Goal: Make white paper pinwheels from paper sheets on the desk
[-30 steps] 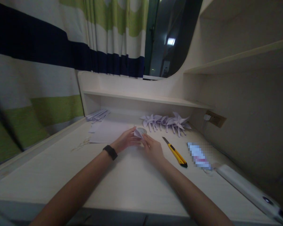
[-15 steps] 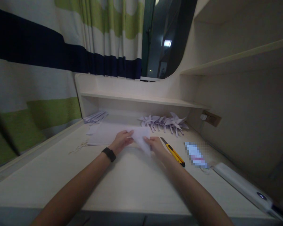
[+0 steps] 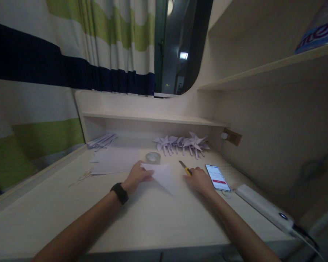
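Note:
My left hand [image 3: 139, 177], below a black wristband, pinches the left edge of a folded white sheet of paper [image 3: 162, 176]. The paper's pointed lower end reaches right over the desk. To the right, my right hand [image 3: 199, 181] is closed over the handle of a yellow utility knife [image 3: 187, 169]. The knife's blade points away to the upper left, and most of its handle is hidden under the hand. Just behind the folded paper lies a roll of clear tape [image 3: 153, 157].
Several paper pinwheels [image 3: 182, 142] stand at the back. White sheets [image 3: 114, 160] and a bundle of paper strips [image 3: 102, 141] lie back left, near thin sticks [image 3: 82, 177]. A lit phone [image 3: 217, 177] and a white power strip [image 3: 262, 207] are at right. A shelf [image 3: 153, 117] spans the back.
My right hand has let go of the paper and moved right onto the utility knife. The left hand still holds the paper. The tape roll now shows, and the view has shifted rightward.

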`<state>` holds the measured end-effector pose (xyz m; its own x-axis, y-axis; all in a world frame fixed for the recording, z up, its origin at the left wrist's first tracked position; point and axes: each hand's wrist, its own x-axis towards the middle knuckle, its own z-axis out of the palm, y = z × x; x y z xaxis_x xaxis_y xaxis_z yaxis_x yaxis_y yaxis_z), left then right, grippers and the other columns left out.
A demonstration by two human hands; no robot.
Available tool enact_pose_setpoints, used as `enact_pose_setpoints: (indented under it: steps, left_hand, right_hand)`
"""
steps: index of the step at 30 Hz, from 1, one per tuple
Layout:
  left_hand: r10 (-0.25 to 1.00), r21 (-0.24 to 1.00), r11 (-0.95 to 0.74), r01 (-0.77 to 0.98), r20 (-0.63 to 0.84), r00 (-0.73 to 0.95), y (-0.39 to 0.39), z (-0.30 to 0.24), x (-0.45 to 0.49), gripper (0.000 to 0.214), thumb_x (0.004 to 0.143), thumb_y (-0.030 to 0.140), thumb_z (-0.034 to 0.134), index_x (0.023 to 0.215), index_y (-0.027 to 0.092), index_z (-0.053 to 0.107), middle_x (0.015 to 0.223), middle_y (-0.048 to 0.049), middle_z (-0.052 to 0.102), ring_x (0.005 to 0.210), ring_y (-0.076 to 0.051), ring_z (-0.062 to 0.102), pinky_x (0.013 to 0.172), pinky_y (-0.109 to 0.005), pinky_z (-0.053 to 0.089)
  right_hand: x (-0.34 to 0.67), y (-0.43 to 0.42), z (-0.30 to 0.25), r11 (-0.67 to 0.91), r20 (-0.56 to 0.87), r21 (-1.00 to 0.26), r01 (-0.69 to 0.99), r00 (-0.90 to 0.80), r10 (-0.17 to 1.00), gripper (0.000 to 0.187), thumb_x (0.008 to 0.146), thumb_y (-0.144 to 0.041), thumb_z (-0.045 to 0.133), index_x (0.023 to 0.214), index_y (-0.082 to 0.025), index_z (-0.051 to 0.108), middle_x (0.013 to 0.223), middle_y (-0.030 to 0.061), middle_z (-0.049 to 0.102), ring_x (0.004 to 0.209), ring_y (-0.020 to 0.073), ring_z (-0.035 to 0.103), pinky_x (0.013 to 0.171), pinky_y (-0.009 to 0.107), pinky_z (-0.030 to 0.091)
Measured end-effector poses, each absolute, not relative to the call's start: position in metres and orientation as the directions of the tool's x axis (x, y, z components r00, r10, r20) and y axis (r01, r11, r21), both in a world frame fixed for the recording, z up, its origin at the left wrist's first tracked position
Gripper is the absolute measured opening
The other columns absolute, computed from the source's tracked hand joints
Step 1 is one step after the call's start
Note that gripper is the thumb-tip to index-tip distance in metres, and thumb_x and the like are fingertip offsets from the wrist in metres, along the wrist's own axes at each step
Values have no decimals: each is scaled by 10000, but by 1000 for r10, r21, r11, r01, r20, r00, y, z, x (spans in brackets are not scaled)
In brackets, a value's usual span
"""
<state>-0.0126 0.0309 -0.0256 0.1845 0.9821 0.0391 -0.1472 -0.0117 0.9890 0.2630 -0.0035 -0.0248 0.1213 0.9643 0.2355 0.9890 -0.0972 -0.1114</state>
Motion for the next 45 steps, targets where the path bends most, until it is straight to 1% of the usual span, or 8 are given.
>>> enact_pose_setpoints:
  steps: [4,7,11,15,18,21,30,45]
  left_hand:
    - [979,997,41,-59,-28,202,12,-38,-36,549,547,344,828,916,181,455,755,-29,658,718,-209,667,666,-341,544]
    - [980,967,22,252,-71,188,1,-40,-59,592,588,510,760,973,153,487,835,-89,660,738,-245,658,569,-317,502]
    - [976,799,-116,590,202,-82,-2,-36,-79,729,573,574,714,1083,103,492,1071,-181,583,884,-300,614,670,-387,508]
    - [827,491,-522,697,490,273,-1,-30,-71,427,762,468,603,1061,167,548,1127,-128,570,1031,-274,554,863,-416,459]
    - [645,275,-757,592,456,613,1,-30,-52,338,836,435,548,1091,213,563,1198,-106,567,1120,-251,514,957,-408,396]
    - [613,197,-787,585,352,707,9,-35,-35,563,778,521,600,1247,225,498,1361,-137,463,1235,-295,431,1002,-439,347]
    - [735,278,-677,681,298,609,23,-37,-29,890,584,631,699,1323,194,466,1265,-143,565,1127,-328,521,948,-436,364]
    - [803,589,-585,558,325,499,17,-42,-27,565,556,368,800,1079,225,641,1196,-91,615,1070,-296,543,924,-415,379]
  right_hand:
    - [264,-2,-32,-136,183,-81,987,148,972,383,829,-424,514,1025,-121,642,1045,183,611,940,287,594,746,345,428]
    - [266,2,-33,-150,178,-83,985,162,970,326,848,-351,498,999,-106,649,1044,193,607,935,289,595,727,341,427]
    - [268,4,-34,-139,178,-97,986,155,972,255,853,-250,479,977,-114,656,1033,185,610,939,275,586,717,325,419]
    - [264,0,-32,-80,207,-104,991,100,973,236,856,-206,472,992,-139,652,1031,154,611,973,253,559,741,296,398]
    - [259,-5,-28,19,229,-111,994,7,973,233,850,-191,477,1001,-168,653,1015,119,616,947,218,552,747,265,375]
    - [257,-8,-25,120,235,-128,985,-87,968,233,839,-173,483,982,-185,666,957,98,624,882,200,552,717,255,355]
    - [258,-8,-22,232,259,-265,936,-163,952,279,755,-160,558,1001,-189,688,942,75,642,888,193,561,746,235,361]
    - [251,-13,-16,304,218,-292,907,-247,944,325,737,-162,577,1036,-195,700,973,75,671,908,205,585,800,235,385]
